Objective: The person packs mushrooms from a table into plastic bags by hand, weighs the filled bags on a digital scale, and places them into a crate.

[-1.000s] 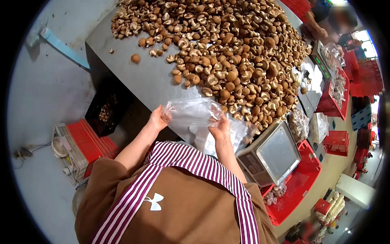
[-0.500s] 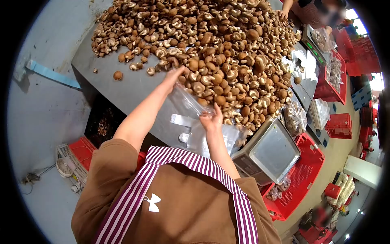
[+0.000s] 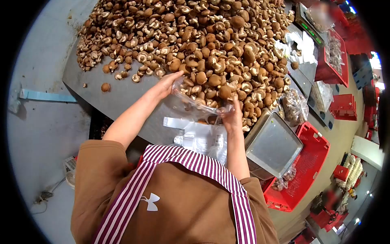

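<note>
A big heap of brown shiitake mushrooms (image 3: 195, 44) covers the grey metal table (image 3: 97, 97). Between my two hands a clear plastic bag (image 3: 191, 104) is spread with its mouth towards the heap, and mushrooms lie at its opening. My left hand (image 3: 167, 83) grips the bag's left edge, its fingertips close to the mushrooms. At the right edge, my right hand (image 3: 231, 116) has its fingers closed on the film, beside the pile. Flat clear plastic bags (image 3: 197, 136) lie on the table below the held one.
Right of my right arm stands a scale with a metal pan (image 3: 275, 145), next to a red crate (image 3: 300, 175) holding bagged mushrooms. A filled bag (image 3: 295, 106) sits behind the scale. Another scale (image 3: 308, 26) and crate (image 3: 333, 61) are further back.
The bag's mouth has been spread wider and moved up against the heap. My right hand has shifted to the right, away from my left. The view has turned slightly.
</note>
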Demonstrator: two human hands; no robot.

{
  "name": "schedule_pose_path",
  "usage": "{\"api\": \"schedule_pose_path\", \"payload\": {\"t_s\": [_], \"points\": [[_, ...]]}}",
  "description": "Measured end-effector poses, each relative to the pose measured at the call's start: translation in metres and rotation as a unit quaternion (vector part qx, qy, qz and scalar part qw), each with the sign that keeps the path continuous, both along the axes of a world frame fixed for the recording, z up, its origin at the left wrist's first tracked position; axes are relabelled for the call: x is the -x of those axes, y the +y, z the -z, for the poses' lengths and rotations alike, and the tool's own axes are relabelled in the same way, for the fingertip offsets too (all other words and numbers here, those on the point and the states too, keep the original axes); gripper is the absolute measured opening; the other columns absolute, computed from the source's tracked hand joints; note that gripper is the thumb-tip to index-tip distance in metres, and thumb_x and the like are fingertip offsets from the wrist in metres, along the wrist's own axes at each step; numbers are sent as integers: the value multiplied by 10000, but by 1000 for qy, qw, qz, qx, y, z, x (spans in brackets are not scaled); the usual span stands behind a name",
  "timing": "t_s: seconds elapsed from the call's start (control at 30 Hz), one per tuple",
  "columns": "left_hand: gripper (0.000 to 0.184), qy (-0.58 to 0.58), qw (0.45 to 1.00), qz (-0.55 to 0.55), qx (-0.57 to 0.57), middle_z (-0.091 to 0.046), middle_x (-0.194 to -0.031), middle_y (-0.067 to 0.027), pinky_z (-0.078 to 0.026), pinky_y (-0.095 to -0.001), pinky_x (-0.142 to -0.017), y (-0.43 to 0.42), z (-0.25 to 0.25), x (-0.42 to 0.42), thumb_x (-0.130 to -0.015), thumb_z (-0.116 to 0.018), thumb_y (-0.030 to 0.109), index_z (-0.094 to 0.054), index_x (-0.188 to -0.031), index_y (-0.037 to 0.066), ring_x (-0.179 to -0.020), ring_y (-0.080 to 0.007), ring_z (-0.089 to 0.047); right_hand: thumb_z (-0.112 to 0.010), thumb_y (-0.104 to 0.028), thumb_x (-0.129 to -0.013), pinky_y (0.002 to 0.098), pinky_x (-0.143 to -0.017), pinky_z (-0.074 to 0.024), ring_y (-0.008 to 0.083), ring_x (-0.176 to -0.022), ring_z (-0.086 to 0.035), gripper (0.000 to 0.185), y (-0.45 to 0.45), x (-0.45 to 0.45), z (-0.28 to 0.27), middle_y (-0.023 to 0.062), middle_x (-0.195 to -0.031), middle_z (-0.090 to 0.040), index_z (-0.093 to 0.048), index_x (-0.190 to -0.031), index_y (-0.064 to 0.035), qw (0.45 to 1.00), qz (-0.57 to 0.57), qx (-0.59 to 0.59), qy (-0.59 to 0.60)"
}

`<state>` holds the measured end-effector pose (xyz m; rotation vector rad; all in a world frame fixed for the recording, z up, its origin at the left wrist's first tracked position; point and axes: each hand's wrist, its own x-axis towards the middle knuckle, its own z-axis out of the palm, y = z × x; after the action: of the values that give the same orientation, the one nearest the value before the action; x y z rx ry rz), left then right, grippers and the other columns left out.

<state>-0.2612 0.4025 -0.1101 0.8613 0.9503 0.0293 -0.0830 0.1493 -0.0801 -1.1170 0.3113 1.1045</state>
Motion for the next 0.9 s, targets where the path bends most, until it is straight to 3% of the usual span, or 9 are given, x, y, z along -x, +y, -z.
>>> {"api": "schedule_pose_path", "payload": {"t_s": [0.1, 0.17, 0.3, 0.37, 0.5, 0.7, 0.77, 0.83, 0.9], "points": [[633, 31, 999, -16, -27, -594, -1287, -125, -546, -269, -706, -3, 6, -13, -884, -668, 504, -554, -1319, 57, -892, -111, -652, -655, -557, -879, 240, -589, -468, 110, -771, -571, 561, 5, -7, -6, 52, -1012, -603, -564, -1195, -103, 998, -25, 17, -47], [813, 48, 995, 60, -59, -438, -1478, -122, -486, -288, -812, -16, -20, -34, -848, -686, 554, -454, -1451, 61, -1164, -145, -550, -607, -591, -898, 233, -582, -444, 92, -789, -560, 600, 16, -3, 19, 57, -1053, -606, -569, -1223, -87, 993, -47, 45, -103], [721, 39, 989, 114, -81, -537, -1390, -99, -460, -294, -869, -25, -19, -52, -861, -679, 533, -541, -1378, 51, -1121, -162, -564, -559, -609, -910, 276, -575, -448, 117, -770, -563, 691, 45, -18, -11, 76, -1012, -640, -570, -1270, -19, 962, -221, 144, -75], [671, 11, 989, 122, -84, -586, -1333, -94, -454, -281, -865, -26, -11, -53, -869, -679, 512, -578, -1344, 49, -1086, -151, -574, -615, -569, -876, 304, -742, -500, 218, -878, -635, 680, 65, -9, -3, 152, -1013, -676, -628, -1192, 33, 958, -185, 118, -186], [558, 10, 975, 164, -147, -661, -1178, -66, -458, -280, -930, -36, -16, -43, -875, -715, 419, -633, -1262, 27, -1078, -144, -592, -687, -452, -861, 335, -897, -473, 235, -1051, -605, 623, 67, -1, -25, 165, -1137, -659, -625, -1216, 56, 897, -306, 146, -283], [580, -55, 929, 204, -304, -605, -1314, -98, -426, -341, -1035, -64, -48, -3, -828, -773, 299, -592, -1342, 99, -1192, -194, -560, -632, -309, -933, 337, -1066, -382, 232, -1264, -508, 499, 19, 19, -29, 171, -1313, -585, -562, -1348, -41, 903, -246, 49, -349], [654, -79, 850, 260, -452, -527, -1414, -143, -422, -359, -1045, -72, -58, 20, -762, -791, 233, -572, -1369, 127, -1250, -225, -527, -540, -249, -989, 337, -1115, -320, 223, -1319, -459, 419, -3, 23, -33, 156, -1332, -577, -550, -1369, -73, 929, -242, 14, -279], [655, 8, 807, 308, -504, -440, -1485, -158, -445, -386, -1037, -91, -79, 41, -759, -741, 176, -554, -1384, 124, -1242, -256, -531, -460, -222, -1025, 321, -1014, -434, 209, -1314, -470, 394, -25, 24, -27, 122, -1338, -582, -533, -1389, -89, 900, -264, 4, -347], [620, 16, 849, 324, -418, -417, -1495, -158, -487, -378, -994, -100, -113, 55, -773, -684, 122, -554, -1378, 113, -1209, -256, -551, -406, -217, -1042, 280, -821, -528, 170, -1123, -602, 394, -43, 34, -36, 94, -1351, -582, -527, -1396, -94, 930, -260, 33, -259]]}}
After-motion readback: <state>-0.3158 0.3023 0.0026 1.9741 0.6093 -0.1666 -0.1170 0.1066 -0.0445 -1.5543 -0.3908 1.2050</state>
